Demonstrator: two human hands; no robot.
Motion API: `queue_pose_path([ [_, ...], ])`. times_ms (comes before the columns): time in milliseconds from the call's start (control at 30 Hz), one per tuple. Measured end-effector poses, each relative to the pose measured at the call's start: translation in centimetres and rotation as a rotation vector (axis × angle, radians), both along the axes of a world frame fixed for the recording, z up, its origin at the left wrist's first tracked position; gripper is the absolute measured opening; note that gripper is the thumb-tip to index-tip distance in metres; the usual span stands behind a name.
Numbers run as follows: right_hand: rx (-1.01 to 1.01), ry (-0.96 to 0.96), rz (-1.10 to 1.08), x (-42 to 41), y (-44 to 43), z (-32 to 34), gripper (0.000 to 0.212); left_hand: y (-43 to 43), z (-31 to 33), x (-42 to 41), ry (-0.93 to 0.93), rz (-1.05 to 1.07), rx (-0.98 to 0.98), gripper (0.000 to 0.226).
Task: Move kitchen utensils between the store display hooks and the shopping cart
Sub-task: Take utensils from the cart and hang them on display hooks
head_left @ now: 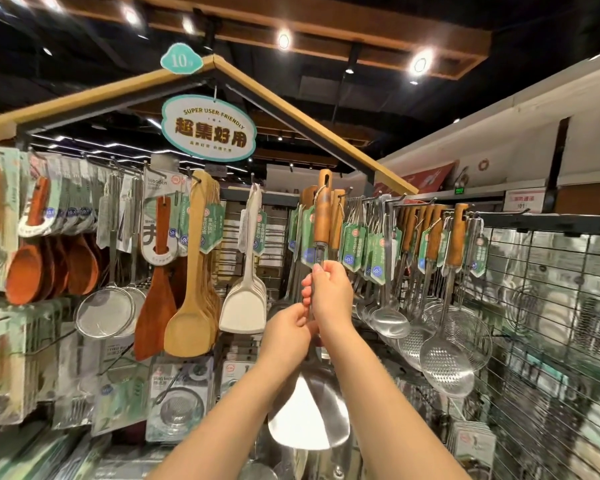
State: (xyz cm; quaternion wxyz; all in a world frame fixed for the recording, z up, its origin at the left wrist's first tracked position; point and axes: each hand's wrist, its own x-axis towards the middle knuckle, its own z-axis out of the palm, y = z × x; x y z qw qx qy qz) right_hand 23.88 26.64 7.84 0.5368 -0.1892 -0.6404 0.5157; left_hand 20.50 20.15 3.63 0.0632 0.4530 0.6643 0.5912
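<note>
Both arms raised, hands on the steel spatula (308, 414).
My right hand (328, 292) grips its metal shaft under the wooden handle, and my left hand (286, 329) grips just lower. The spatula stands upright below the hanging sign (208, 128), in a ceiling-lit store aisle.

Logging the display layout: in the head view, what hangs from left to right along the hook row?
From the left: reddish wooden spoons → mesh strainers → dark wooden spatula → pale wooden spatulas → white spatulas → steel spatula, held in hand → steel ladles → slotted skimmers.
</note>
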Motion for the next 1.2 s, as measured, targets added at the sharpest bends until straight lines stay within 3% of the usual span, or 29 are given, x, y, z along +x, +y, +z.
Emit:
queue_pose_path([
  [200, -0.027, -0.028, -0.010, -0.7, 1.0, 0.2, 0.020, 0.7, -0.2, -0.2, -0.027, -0.011, 0.034, 0.009],
  [400, -0.098, -0.083, 0.038, -2.1, 2.6, 0.0, 0.025, 1.5, -0.2, -0.8, -0.063, 0.011, -0.020, 0.022],
  [567, -0.207, -0.123, 0.115, -4.0, 3.9, -0.2, 0.030, 4.3, -1.5, -4.0, -0.045, 0.100, -0.101, 0.019],
  [733, -0.133, -0.253, 0.063, -6.7, 6.8, -1.2, 0.029, 7.8, -2.4, -7.9, 0.023, 0.128, -0.188, 0.018],
  [967, 0.174, -0.448, -0.188, -7.4, 9.1, -2.6, 0.028, 9.9, -3.0, -11.5, 0.186, 0.141, -0.283, 0.028],
  [1067, 0.183, -0.361, -0.271, -6.1, 9.6, -3.8, 0.016, 9.4, -3.5, -12.2, 0.150, 0.164, -0.231, 0.014],
  [1133, 0.157, -0.319, -0.287, -5.5, 10.1, -4.7, 0.026, 9.3, -3.6, -12.3, 0.125, 0.202, -0.191, 0.017],
  [1200, 0.150, -0.393, -0.262, -5.5, 10.5, -5.9, 0.043, 9.3, -3.7, -12.4, 0.142, 0.212, -0.199, 0.033],
])
